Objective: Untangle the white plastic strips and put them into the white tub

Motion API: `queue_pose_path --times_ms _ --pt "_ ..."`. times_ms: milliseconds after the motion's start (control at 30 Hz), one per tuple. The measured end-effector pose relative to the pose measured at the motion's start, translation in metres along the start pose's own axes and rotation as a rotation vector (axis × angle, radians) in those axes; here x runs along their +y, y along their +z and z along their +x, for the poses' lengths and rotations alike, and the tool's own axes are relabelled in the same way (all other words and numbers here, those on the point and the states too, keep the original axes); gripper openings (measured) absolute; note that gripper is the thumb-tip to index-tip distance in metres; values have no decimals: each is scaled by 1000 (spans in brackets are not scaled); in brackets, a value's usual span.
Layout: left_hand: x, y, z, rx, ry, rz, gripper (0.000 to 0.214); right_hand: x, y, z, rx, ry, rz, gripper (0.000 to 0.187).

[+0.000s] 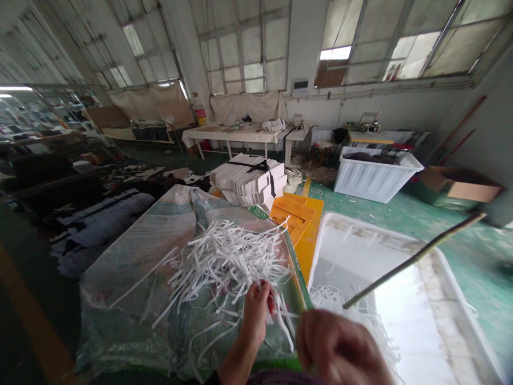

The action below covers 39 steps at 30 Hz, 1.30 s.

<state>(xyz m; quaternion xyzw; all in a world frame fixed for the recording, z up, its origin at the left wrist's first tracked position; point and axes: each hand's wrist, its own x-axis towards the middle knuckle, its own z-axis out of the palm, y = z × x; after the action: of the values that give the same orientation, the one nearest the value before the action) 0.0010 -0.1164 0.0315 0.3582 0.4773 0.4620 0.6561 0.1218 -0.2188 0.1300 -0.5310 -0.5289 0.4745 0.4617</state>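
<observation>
A tangled pile of thin white strips (228, 256) lies on a table covered with clear plastic (120, 299). My left hand (256, 310) is at the pile's near right edge, its thumb and fingers pinched on white strips; something red shows beside the fingertips. Close to the camera, my right hand (336, 345) is curled and smeared by motion. A pale strip (290, 315) runs from my left hand to the fingers of the right one. Past the right hand, more white strips (332, 299) lie in a large white tub (452, 278).
A stick (417, 260) slants over the tub. Behind the table are a strapped stack of white pieces (248, 179) and an orange plastic piece (298, 214). Farther back stand a white bin (368, 176), a cardboard box (473, 184) and a worktable (228, 133). Bundles (100, 230) lie at left.
</observation>
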Motion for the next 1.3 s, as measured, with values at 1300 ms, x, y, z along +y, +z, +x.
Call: queue_pose_path --times_ms 1300 --pt "16 -68 27 298 48 -154 37 176 -53 55 734 310 4 37"
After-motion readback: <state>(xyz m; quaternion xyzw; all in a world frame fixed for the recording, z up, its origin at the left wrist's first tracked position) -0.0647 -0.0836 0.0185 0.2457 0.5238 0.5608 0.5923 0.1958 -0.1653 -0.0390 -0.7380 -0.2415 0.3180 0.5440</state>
